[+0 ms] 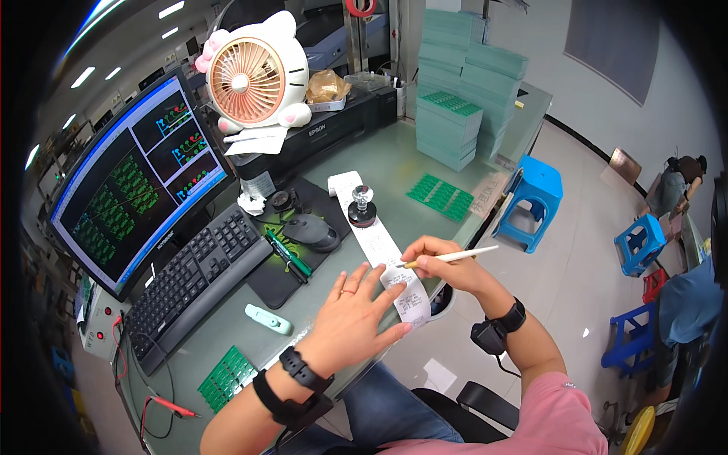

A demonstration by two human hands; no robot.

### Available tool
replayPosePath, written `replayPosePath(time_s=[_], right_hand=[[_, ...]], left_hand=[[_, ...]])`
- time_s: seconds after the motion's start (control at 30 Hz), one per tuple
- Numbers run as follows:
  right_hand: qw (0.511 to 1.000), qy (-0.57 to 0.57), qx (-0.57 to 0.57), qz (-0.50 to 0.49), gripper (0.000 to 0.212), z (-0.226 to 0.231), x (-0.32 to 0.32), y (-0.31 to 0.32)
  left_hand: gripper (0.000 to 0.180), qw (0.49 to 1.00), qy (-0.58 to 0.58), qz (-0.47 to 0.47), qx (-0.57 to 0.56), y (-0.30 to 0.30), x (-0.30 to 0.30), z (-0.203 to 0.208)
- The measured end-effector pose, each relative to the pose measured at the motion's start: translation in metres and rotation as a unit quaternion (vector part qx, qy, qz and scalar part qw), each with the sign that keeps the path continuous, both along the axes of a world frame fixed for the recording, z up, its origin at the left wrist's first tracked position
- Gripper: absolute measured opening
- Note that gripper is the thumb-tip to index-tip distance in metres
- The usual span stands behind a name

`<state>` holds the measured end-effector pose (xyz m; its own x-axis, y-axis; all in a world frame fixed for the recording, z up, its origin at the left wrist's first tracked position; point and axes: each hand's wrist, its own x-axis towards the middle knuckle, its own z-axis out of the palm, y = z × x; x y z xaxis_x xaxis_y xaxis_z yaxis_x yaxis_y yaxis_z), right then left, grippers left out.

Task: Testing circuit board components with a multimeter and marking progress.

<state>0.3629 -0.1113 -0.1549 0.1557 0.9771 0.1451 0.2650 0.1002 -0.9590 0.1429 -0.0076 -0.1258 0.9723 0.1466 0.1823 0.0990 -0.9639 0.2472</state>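
A long white paper strip with handwriting lies across the glass-topped desk, its near end hanging past the front edge. My left hand is spread open, fingertips resting on the strip. In my right hand is a slim white pen, pinched between thumb and fingers, its tip on or just above the paper; contact is hard to tell. A round black-based piece with a clear knob stands on the strip's far part. Right of it lies a green circuit board panel.
Tall stacks of board panels stand at the back right. Left are a mouse, green markers, keyboard, monitor and fan. Near me lie a mint-coloured tool, another board and a red probe. Blue stools stand right.
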Motion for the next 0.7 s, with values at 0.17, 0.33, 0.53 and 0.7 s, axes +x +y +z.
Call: replayPosePath(time_s=[0.17,0.33,0.53,0.7], right_hand=[[0.992,-0.113,0.052,0.014,0.021,-0.006,0.018,0.01],[0.995,-0.089,0.028,-0.02,0.017,-0.004,0.013,0.015],[0.988,-0.151,0.021,-0.006,0.015,0.0,0.017,0.018],[0.969,-0.198,0.056,-0.137,0.013,0.002,0.026,0.013]], left_hand=[[0.062,0.997,0.049,-0.005,0.059,0.002,0.006,-0.017],[0.063,0.997,0.043,-0.007,0.06,0.003,0.007,-0.013],[0.063,0.998,0.029,-0.007,0.061,0.003,0.007,-0.014],[0.062,0.998,0.028,-0.006,0.062,0.0,0.007,-0.012]])
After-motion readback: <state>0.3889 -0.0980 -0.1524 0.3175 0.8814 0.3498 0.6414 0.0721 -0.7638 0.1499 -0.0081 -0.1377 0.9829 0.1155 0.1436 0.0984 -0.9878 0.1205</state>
